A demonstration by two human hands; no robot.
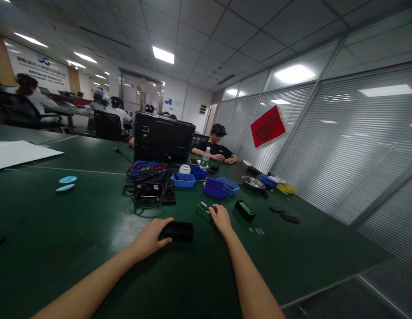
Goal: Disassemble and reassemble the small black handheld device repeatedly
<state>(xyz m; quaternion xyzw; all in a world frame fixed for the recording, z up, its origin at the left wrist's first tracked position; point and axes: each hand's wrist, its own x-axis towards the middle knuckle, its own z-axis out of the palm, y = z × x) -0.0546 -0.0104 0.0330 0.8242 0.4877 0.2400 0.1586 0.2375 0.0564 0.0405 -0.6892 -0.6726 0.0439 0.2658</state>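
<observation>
My left hand [152,238] is closed around the left end of a black plastic casing [180,231], thumb on the near side and fingers on the far side. The casing lies on the green table. My right hand [222,218] is closed on the right end of a green circuit board [202,210], just beyond the casing; its fingertips are partly hidden. To the right of this hand sits another black casing [245,211] with a green board showing inside. A small clear plate [259,231] and a little ring [250,230] lie nearer to me.
Beyond my hands are blue trays [184,180], a soldering station [148,190] with tangled cables, a water bottle [205,158] and a metal bowl [253,183]. A large black monitor [162,138] stands behind them. Across the table a person [216,146] sits. Flat black pieces [290,218] lie right.
</observation>
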